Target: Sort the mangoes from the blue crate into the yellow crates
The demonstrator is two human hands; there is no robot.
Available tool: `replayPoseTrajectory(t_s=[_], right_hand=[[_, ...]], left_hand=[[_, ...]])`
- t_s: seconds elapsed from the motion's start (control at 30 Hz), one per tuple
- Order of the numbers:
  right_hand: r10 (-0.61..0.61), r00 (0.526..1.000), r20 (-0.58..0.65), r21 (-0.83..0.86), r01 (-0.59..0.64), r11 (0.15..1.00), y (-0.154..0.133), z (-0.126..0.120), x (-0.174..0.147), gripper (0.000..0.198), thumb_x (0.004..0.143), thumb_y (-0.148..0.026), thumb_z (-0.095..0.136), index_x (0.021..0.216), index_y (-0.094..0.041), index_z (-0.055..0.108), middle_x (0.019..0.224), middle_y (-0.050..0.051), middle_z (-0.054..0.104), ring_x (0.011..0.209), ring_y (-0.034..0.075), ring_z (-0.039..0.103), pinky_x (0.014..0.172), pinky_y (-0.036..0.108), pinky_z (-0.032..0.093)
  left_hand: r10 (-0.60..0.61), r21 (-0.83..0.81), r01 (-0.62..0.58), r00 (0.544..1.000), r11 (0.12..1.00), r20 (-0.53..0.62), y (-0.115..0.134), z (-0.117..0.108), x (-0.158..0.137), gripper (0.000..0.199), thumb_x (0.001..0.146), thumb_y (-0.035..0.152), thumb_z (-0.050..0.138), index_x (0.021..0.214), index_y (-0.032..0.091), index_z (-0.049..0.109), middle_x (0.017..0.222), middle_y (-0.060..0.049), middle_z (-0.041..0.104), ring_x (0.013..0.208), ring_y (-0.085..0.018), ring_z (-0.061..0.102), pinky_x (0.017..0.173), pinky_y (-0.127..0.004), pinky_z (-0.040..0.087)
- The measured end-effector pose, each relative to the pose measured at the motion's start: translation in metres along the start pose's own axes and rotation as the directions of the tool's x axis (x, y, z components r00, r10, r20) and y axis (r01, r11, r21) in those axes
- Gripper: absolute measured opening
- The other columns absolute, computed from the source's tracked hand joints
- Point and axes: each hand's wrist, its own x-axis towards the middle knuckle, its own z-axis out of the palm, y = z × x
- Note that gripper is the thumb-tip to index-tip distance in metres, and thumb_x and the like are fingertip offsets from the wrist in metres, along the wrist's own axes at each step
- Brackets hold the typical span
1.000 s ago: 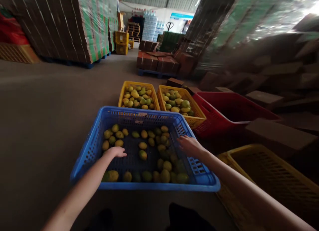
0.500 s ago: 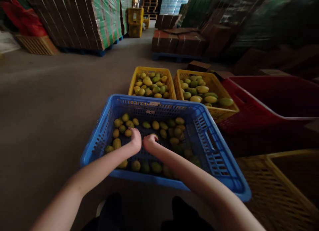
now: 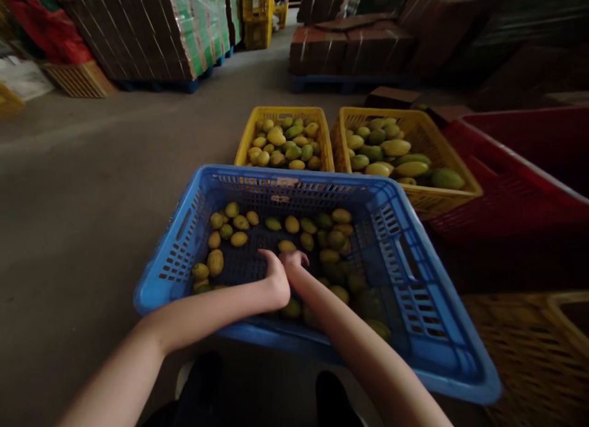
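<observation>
Fruit [image 3: 238, 238] in the head view lies loose in the blue crate [image 3: 340, 180], clustered left and right, with some along the far and near sides. Over its middle, left hand [image 3: 277, 278] and right hand [image 3: 293, 261] sit close together; whether either grips anything, I cannot tell. Beyond, two yellow crates [image 3: 245, 137] [image 3: 439, 197] hold more fruit; right of them stands a red crate [image 3: 488, 200].

One blue crate [image 3: 161, 292] holds at least twenty mangoes [image 3: 215, 262], some too dark to count. Past its far edge stand two yellow crates [image 3: 437, 200], each with over ten. Off its right edge: one red crate [image 3: 488, 212], one yellow slotted crate [image 3: 510, 353].
</observation>
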Motion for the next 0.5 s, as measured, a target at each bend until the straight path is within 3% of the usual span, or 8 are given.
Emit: replayPoseTrajectory(t_s=[0.1, 0.17, 0.23, 0.33, 0.5], right_hand=[[-0.026, 0.995, -0.096, 0.081, 0.033, 0.996, 0.032, -0.003, -0.011, 0.034, 0.087, -0.005, 0.042, 0.112, -0.009, 0.064, 0.108, 0.021, 0.068, 0.100, 0.029, 0.067, 0.071, 0.038, 0.055], [-0.026, 0.986, -0.162, 0.104, 0.043, 0.994, 0.054, -0.002, -0.022, 0.035, 0.088, -0.006, 0.040, 0.114, -0.011, 0.063, 0.110, 0.020, 0.067, 0.102, 0.027, 0.066, 0.074, 0.034, 0.054], [-0.032, 0.976, -0.214, 0.110, 0.057, 0.992, 0.071, -0.001, -0.032, 0.034, 0.088, -0.008, 0.040, 0.114, -0.010, 0.062, 0.109, 0.020, 0.067, 0.104, 0.027, 0.065, 0.076, 0.033, 0.053], [-0.120, 0.963, -0.241, 0.114, 0.151, 0.982, 0.083, -0.003, -0.042, 0.029, 0.088, -0.018, 0.048, 0.113, -0.015, 0.062, 0.107, 0.015, 0.069, 0.101, 0.027, 0.066, 0.077, 0.031, 0.051], [-0.234, 0.891, -0.390, 0.077, 0.285, 0.955, 0.081, -0.016, -0.054, 0.032, 0.087, -0.028, 0.051, 0.115, -0.015, 0.058, 0.109, 0.016, 0.066, 0.102, 0.028, 0.063, 0.079, 0.035, 0.049]], left_hand=[[-0.005, 0.209, -0.028, 0.988, 0.977, 0.157, -0.006, -0.011, 0.000, 0.034, 0.076, 0.013, 0.056, 0.106, 0.012, 0.072, 0.116, -0.022, 0.064, 0.111, -0.040, 0.055, 0.089, -0.056, 0.041], [-0.021, 0.213, -0.021, 0.981, 0.977, 0.193, -0.029, -0.022, 0.009, 0.029, 0.077, 0.013, 0.058, 0.102, 0.010, 0.073, 0.109, -0.022, 0.066, 0.102, -0.035, 0.060, 0.082, -0.048, 0.045], [-0.079, 0.231, 0.041, 0.984, 0.972, 0.160, -0.063, -0.033, 0.026, 0.029, 0.078, 0.009, 0.055, 0.102, 0.006, 0.071, 0.105, -0.024, 0.067, 0.099, -0.034, 0.061, 0.079, -0.044, 0.046], [-0.149, 0.271, 0.126, 0.987, 0.954, 0.066, -0.118, -0.044, 0.060, 0.035, 0.082, 0.004, 0.045, 0.112, 0.003, 0.064, 0.117, -0.026, 0.060, 0.110, -0.034, 0.054, 0.084, -0.045, 0.043], [-0.135, 0.190, 0.140, 0.990, 0.972, -0.040, -0.169, -0.024, 0.112, 0.034, 0.084, 0.008, 0.045, 0.112, 0.013, 0.062, 0.109, -0.013, 0.065, 0.117, -0.027, 0.045, 0.094, -0.042, 0.036]])
